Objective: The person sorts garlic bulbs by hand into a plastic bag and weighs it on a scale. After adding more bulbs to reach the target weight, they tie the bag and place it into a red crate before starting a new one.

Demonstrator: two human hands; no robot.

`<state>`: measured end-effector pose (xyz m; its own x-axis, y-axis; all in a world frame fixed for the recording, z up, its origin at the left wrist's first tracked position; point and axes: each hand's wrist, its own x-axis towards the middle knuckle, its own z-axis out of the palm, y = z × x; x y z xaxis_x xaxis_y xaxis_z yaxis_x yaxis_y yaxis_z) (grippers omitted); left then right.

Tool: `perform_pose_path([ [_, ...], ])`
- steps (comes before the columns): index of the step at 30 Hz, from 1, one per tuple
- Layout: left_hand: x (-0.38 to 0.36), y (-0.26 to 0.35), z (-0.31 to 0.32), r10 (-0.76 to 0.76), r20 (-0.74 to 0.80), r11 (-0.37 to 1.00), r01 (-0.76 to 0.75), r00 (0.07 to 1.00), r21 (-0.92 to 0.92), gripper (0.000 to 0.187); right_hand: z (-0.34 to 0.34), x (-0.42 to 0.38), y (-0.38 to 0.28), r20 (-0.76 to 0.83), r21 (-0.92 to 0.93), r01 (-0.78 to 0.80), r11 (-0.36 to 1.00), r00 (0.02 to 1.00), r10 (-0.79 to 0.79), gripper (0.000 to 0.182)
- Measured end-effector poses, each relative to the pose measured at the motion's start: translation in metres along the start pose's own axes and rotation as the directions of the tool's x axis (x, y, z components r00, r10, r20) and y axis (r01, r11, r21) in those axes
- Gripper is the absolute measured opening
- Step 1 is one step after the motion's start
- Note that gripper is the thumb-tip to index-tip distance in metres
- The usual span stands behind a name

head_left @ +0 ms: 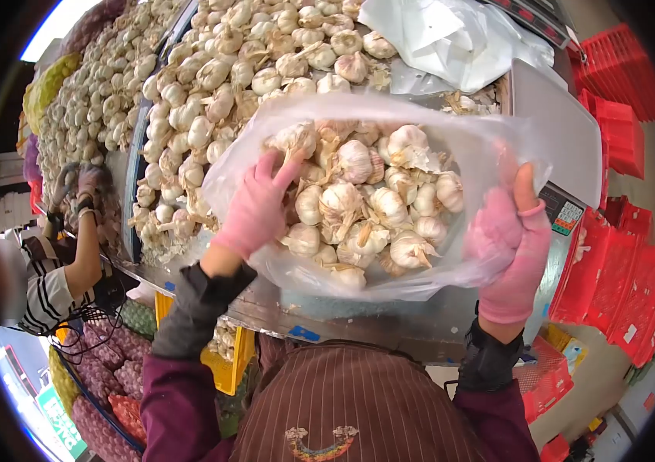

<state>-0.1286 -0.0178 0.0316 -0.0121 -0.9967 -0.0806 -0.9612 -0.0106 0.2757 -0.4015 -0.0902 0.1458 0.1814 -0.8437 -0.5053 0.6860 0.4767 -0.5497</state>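
Observation:
A clear plastic bag (451, 281) lies wide open on the metal table, filled with several garlic bulbs (340, 204). My left hand (254, 204), in a pink glove, reaches over the bag's left side, its fingertips closed on a garlic bulb (294, 140) at the top left of the pile. At the opposite side, my right hand (514, 246), also pink-gloved with a bare thumb tip, grips the edge of the bag. Part of its fingers shows blurred through the plastic.
Loose garlic (212, 73) is heaped behind the bag. White plastic bags (451, 38) lie at the back, beside a weighing scale (551, 123). Red crates (612, 269) stand to the right. A co-worker (58, 269) handles garlic at left, near mesh sacks (104, 362).

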Motion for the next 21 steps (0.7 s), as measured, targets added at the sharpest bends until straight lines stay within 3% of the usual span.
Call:
perform_pose_path([
  [1, 0.015, 0.002, 0.0, 0.008, 0.002, 1.0, -0.008, 1.0, 0.01, 0.061, -0.004, -0.001, 0.0, 0.0, 0.013, 0.004, 1.0, 1.0, -0.004, 0.041],
  [3, 0.042, 0.019, 0.003, -0.088, -0.04, 0.942, 0.07, 0.995, -0.328, 0.058, -0.018, -0.004, 0.005, 0.039, -0.007, -0.041, 0.999, 0.998, 0.042, 0.042],
  [5, 0.064, 0.056, 0.009, -0.023, -0.019, 0.974, 0.018, 1.0, -0.225, 0.06, -0.036, -0.002, 0.008, 0.144, 0.043, -0.106, 0.993, 0.985, 0.099, 0.042],
  [6, 0.068, 0.071, 0.039, 0.089, -0.239, 0.996, -0.092, 0.967, -0.003, 0.06, -0.039, -0.001, 0.008, 0.145, 0.046, -0.102, 0.994, 0.985, 0.095, 0.042],
  [7, 0.066, 0.103, 0.031, 0.075, -0.209, 0.995, -0.087, 0.975, -0.049, 0.058, -0.041, -0.001, 0.007, 0.075, 0.04, -0.082, 0.996, 0.994, 0.079, 0.041],
  [8, 0.064, 0.119, 0.044, 0.086, -0.1, 0.916, -0.118, 0.991, -0.383, 0.054, -0.043, -0.002, 0.008, 0.006, 0.032, -0.064, 0.997, 0.998, 0.064, 0.04],
  [9, 0.055, 0.146, 0.026, 0.224, 0.176, 0.967, -0.195, 0.959, -0.164, 0.047, -0.047, -0.002, 0.006, 0.007, 0.032, -0.062, 0.998, 0.998, 0.062, 0.04],
  [10, 0.031, 0.16, 0.039, 0.312, -0.01, 0.935, -0.309, 0.95, -0.172, 0.042, -0.054, -0.002, 0.002, -0.06, 0.078, -0.04, 0.996, 0.997, 0.045, 0.04],
  [11, 0.019, 0.17, 0.029, 0.483, 0.281, 0.875, -0.44, 0.829, -0.204, 0.045, -0.059, -0.003, -0.003, -0.127, 0.124, -0.014, 0.992, 0.991, 0.03, 0.04],
  [12, 0.009, 0.17, 0.024, 0.484, 0.278, 0.874, -0.442, 0.83, -0.2, 0.045, -0.063, -0.007, -0.007, -0.123, 0.125, -0.011, 0.992, 0.992, 0.027, 0.04],
  [13, 0.0, 0.166, 0.018, 0.459, 0.076, 0.861, -0.423, 0.885, -0.283, 0.045, -0.067, -0.013, -0.01, -0.137, 0.066, 0.014, 0.998, 0.991, -0.005, 0.04],
  [14, -0.006, 0.157, 0.013, 0.403, -0.122, 0.832, -0.418, 0.907, -0.365, 0.045, -0.072, -0.018, -0.013, -0.151, 0.01, 0.04, 0.999, 0.988, -0.038, 0.041],
  [15, -0.001, 0.141, 0.009, 0.162, -0.311, 0.977, -0.197, 0.937, -0.083, 0.044, -0.084, -0.021, -0.014, -0.075, -0.084, 0.077, 0.993, 0.994, -0.084, 0.046],
  [16, 0.01, 0.118, 0.005, -0.018, -0.536, 0.984, 0.111, 0.844, 0.141, 0.044, -0.076, -0.023, -0.012, -0.084, -0.075, 0.081, 0.994, 0.993, -0.087, 0.046],
  [18, 0.032, 0.057, 0.024, -0.198, -0.626, 0.935, 0.337, 0.754, 0.109, 0.04, -0.051, -0.02, -0.014, -0.158, -0.06, 0.057, 0.997, 0.985, -0.066, 0.042],
  [19, 0.039, 0.03, 0.039, -0.372, -0.486, 0.926, 0.349, 0.791, -0.142, 0.036, -0.057, -0.011, -0.008, 0.076, 0.06, 0.027, 0.998, 0.997, -0.031, 0.039],
  [20, 0.043, 0.009, 0.048, -0.494, -0.296, 0.848, 0.377, 0.818, -0.373, 0.032, -0.039, -0.009, -0.002, 0.071, -0.103, 0.054, 0.993, 0.996, -0.047, 0.038],
  [21, 0.042, -0.005, 0.047, -0.51, -0.285, 0.775, 0.288, 0.812, -0.563, 0.026, -0.015, -0.007, 0.01, 0.06, -0.255, 0.08, 0.964, 0.996, -0.067, 0.036],
])
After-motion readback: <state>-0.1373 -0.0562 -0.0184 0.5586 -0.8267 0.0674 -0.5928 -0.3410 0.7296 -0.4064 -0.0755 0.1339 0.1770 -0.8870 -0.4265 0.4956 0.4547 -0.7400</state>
